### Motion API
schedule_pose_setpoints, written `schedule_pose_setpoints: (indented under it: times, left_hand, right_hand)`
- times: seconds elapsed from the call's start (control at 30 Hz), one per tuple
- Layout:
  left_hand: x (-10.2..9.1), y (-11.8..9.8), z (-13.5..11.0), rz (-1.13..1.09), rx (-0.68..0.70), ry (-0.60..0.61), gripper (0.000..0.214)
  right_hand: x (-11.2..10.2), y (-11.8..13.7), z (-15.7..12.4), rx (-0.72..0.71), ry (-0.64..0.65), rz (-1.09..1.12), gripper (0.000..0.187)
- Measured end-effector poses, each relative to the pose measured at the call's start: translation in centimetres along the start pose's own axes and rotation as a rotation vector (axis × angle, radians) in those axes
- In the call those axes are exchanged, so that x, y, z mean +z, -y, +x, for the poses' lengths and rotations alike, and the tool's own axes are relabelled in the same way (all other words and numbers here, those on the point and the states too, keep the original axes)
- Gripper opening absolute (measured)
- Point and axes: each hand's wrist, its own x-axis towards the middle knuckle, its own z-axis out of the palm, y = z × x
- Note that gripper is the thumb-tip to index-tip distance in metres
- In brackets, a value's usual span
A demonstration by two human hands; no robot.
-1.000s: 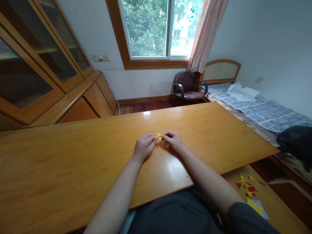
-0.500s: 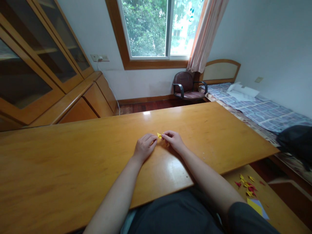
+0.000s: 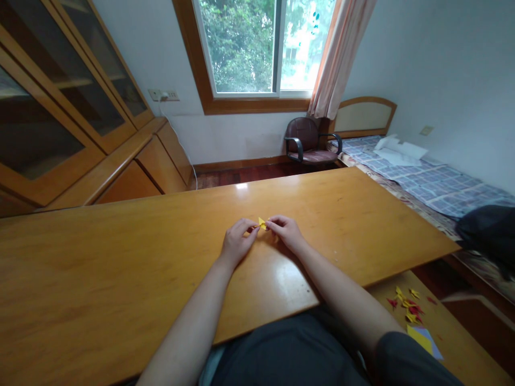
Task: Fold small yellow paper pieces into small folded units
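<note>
A small folded piece of yellow paper (image 3: pixel 262 223) is pinched between the fingertips of both hands over the middle of a wooden table (image 3: pixel 120 257). My left hand (image 3: pixel 236 241) has its fingers curled, thumb and forefinger closed on the paper's left side. On the paper's right side, my right hand (image 3: pixel 285 231) grips it in the same pinch. Both wrists rest low, close to the tabletop.
Several small red and yellow folded papers (image 3: pixel 408 307) and flat coloured sheets (image 3: pixel 424 341) lie on a lower surface at the right. A chair (image 3: pixel 308 142) stands under the window, a bed (image 3: pixel 426 182) to the right, cabinets (image 3: pixel 80 123) along the left.
Both hands stay pinched on the yellow paper in the same spot; only the fingertips shift slightly.
</note>
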Motion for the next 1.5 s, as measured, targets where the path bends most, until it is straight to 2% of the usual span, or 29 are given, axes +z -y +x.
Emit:
schedule_pose_setpoints:
  times: [0.3,0.5,0.6,0.87,1.1,1.23,1.33,1.4,1.5]
  left_hand:
    - [-0.1,-0.1,0.0,-0.144,-0.156,-0.05,0.008]
    - [-0.2,0.8,0.1,-0.166,-0.282,-0.209,0.009]
    - [-0.3,1.0,0.2,-0.129,-0.305,-0.239,0.011]
    - [-0.1,0.3,0.1,0.026,-0.158,-0.138,0.01]
    - [0.4,0.5,-0.2,0.056,-0.07,0.021,0.007]
    - [0.4,0.7,-0.1,0.016,-0.131,0.048,0.008]
    - [0.2,0.9,0.1,-0.028,-0.215,-0.015,0.008]
    - [0.1,1.0,0.1,-0.098,-0.276,-0.042,0.009]
    - [0.0,1.1,0.1,-0.245,-0.326,0.011,0.016]
  right_hand:
    - [-0.1,-0.1,0.0,0.0,0.014,-0.002,0.029]
    - [-0.2,-0.5,0.3,0.019,0.0,-0.017,0.032]
    - [-0.3,-0.7,0.3,0.024,0.018,-0.049,0.031]
    - [0.1,-0.4,-0.1,0.041,0.141,-0.144,0.037]
    - [0.0,-0.7,0.1,0.061,0.12,-0.108,0.036]
    - [-0.2,-1.1,0.3,0.022,0.093,-0.088,0.034]
    - [-0.3,-1.4,0.3,-0.008,0.114,-0.131,0.033]
    - [-0.4,-1.3,0.2,-0.046,0.141,-0.248,0.032]
    - [-0.7,-1.1,0.2,-0.162,0.184,-0.502,0.028]
